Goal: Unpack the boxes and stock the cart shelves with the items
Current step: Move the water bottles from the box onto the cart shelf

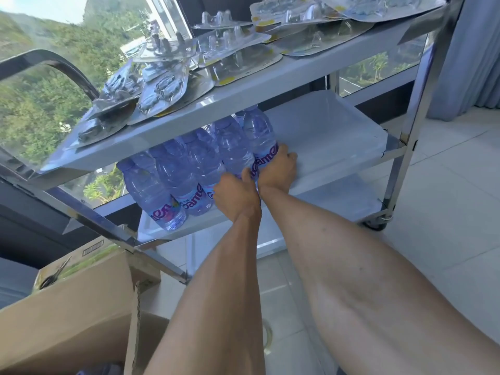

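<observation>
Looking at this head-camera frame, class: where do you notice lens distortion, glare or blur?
Head view: the wide lens bows the cart's metal frame and tilts the scene; daylight from the window puts glare on the blister packs on the top shelf; the water bottles look slightly soft, the forearms large at the bottom.

High-rise room: window [48, 85], curtain [470, 50]

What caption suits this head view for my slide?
Both hands, left and right, grip water bottles on the cart's middle shelf.
</observation>
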`<control>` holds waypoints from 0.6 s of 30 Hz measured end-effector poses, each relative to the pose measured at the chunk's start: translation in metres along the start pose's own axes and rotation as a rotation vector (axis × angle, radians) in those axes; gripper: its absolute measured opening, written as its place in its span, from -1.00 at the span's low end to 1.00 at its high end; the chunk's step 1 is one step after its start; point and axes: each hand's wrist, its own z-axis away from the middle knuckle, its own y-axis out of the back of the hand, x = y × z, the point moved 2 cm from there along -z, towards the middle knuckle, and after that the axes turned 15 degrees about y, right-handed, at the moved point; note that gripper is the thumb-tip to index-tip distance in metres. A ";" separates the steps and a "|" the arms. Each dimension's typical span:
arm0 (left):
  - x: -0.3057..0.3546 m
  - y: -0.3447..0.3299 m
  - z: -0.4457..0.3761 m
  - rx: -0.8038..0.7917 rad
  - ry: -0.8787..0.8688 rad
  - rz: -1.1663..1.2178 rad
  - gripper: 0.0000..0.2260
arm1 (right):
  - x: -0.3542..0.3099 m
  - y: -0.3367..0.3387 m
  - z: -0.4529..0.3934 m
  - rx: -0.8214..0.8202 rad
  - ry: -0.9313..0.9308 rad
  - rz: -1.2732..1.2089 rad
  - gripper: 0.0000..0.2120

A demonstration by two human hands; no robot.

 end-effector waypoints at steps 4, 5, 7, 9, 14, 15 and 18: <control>-0.013 -0.011 0.000 0.016 0.023 0.013 -0.46 | 0.003 -0.011 -0.006 0.038 -0.034 0.010 -0.70; -0.018 -0.010 -0.001 0.033 0.015 0.007 -0.44 | 0.005 -0.013 -0.007 0.036 -0.031 0.009 -0.70; -0.025 -0.012 -0.003 0.073 -0.020 -0.001 -0.42 | 0.012 -0.015 -0.017 0.004 -0.019 -0.002 -0.70; -0.027 -0.013 -0.006 0.104 -0.051 0.000 -0.43 | 0.018 -0.015 -0.031 -0.039 -0.018 -0.016 -0.74; -0.029 -0.014 -0.007 0.133 -0.097 0.039 -0.54 | 0.020 -0.011 -0.056 -0.113 0.021 -0.029 -0.81; -0.033 -0.014 -0.007 0.128 -0.086 0.029 -0.57 | 0.020 -0.012 -0.058 -0.121 0.026 -0.019 -0.82; -0.061 -0.003 -0.011 0.134 0.105 -0.020 -0.62 | 0.023 -0.015 -0.060 -0.132 0.018 -0.003 -0.82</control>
